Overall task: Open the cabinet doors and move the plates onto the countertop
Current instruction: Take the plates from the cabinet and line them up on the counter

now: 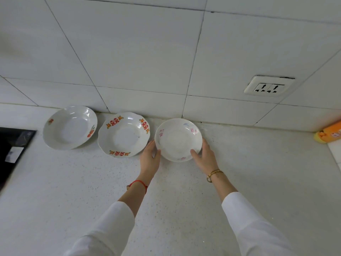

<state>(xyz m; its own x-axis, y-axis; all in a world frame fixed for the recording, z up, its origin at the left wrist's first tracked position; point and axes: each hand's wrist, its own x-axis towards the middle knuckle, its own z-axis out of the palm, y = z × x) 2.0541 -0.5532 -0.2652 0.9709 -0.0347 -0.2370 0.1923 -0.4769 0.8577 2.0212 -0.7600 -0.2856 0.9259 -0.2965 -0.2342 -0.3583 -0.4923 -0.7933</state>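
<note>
Three white plates stand in a row on the speckled white countertop [239, 182] near the tiled wall. The right one, a plate with faint pink flowers [178, 139], is held by both hands: my left hand [149, 157] grips its left rim and my right hand [203, 156] grips its right rim with the thumb over the edge. Whether it rests on the counter or hovers just above it I cannot tell. To its left lie a plate with red characters [124, 134] and a plate with orange fruit prints [69, 127]. No cabinet is in view.
A black cooktop [13, 150] borders the counter at the left edge. A wall socket [268, 86] sits on the tiles at the upper right. An orange and yellow object [330, 133] lies at the far right by the wall.
</note>
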